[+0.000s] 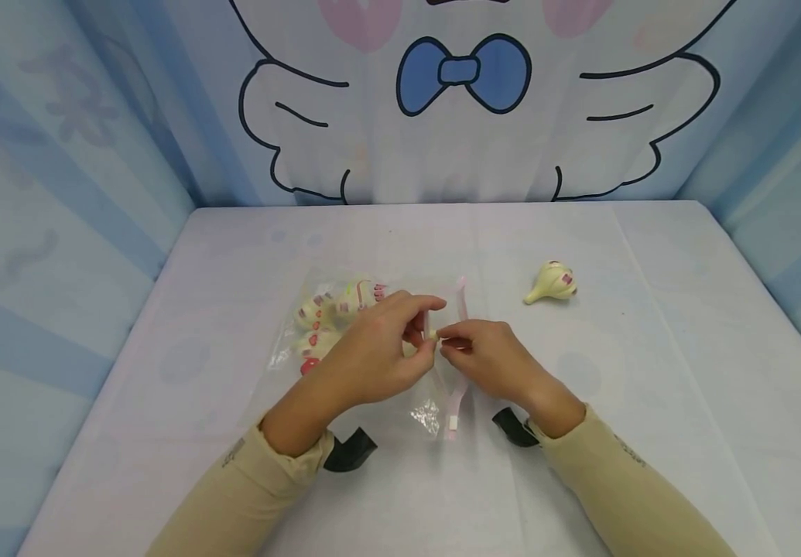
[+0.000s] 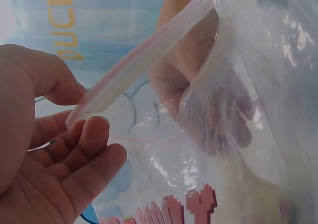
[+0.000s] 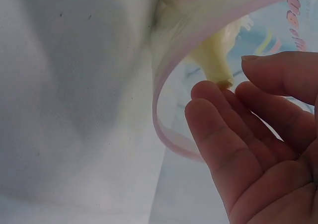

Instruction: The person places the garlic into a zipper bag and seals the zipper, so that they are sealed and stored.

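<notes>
We note the left hand (image 1: 382,356) pinching the pink-edged rim of a clear bag (image 1: 425,418) that lies on the table (image 1: 658,325). The right hand (image 1: 487,354) is at the bag's mouth, thumb and fingers apart, beside a pale bulb's stem (image 3: 216,65); contact we cannot confirm. A loose bulb (image 1: 551,282) lies right of the bag, well apart.

Khaki long sleeves (image 1: 222,495) on show here, each cuff (image 1: 302,456) trailing small dark lettering (image 1: 233,451), with curved black pieces (image 1: 350,451) peeking out beneath!
</notes>
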### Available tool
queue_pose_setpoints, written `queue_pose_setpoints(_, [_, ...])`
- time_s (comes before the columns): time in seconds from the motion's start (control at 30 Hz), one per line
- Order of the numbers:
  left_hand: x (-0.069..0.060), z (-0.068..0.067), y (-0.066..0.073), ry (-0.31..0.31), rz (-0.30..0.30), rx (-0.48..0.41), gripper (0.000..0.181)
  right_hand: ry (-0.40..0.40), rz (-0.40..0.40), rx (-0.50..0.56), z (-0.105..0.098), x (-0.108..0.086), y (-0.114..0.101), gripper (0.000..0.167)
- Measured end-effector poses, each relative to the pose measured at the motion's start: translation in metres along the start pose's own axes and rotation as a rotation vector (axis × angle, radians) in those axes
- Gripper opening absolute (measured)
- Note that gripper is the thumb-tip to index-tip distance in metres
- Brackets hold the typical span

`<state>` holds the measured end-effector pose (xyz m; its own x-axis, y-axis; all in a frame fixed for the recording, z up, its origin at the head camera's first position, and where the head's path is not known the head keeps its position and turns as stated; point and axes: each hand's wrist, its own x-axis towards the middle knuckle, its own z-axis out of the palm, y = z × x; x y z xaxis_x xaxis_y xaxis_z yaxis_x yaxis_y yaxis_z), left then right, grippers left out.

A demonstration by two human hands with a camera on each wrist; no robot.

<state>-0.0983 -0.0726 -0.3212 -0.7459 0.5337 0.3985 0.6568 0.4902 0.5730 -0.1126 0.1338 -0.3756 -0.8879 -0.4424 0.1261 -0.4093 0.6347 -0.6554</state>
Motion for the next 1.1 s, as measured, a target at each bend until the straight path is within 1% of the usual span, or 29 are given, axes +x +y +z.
queue_pose_setpoints(0.13, [0.0,-0.001,0.001,-0.01,-0.012,-0.008,0.039,-0.023,-0.005,0.011,0.003,0.003,-0.001,0.021])
queue_pose_setpoints(0.27, [0.0,-0.001,0.001,-0.02,-0.013,-0.015,0.04,-0.051,-0.005,-0.001,0.005,0.006,-0.003,0.02])
queue_pose_setpoints(0.37, [0.0,0.0,0.001,-0.017,-0.003,-0.013,0.039,-0.07,0.0,0.006,0.006,0.008,-0.005,0.017])
queue_pose_setpoints(0.53, [0.0,0.001,-0.001,0.001,0.023,-0.005,0.039,-0.102,0.024,0.047,0.007,0.011,-0.009,0.013])
queue_pose_setpoints(0.97, [-0.001,0.001,-0.002,0.02,0.052,-0.007,0.038,-0.112,0.014,0.088,0.014,0.015,-0.006,0.016])
queue_pose_setpoints(1.1, [-0.001,0.001,-0.002,0.019,0.05,-0.017,0.038,-0.126,0.013,0.09,0.012,0.016,-0.006,0.015])
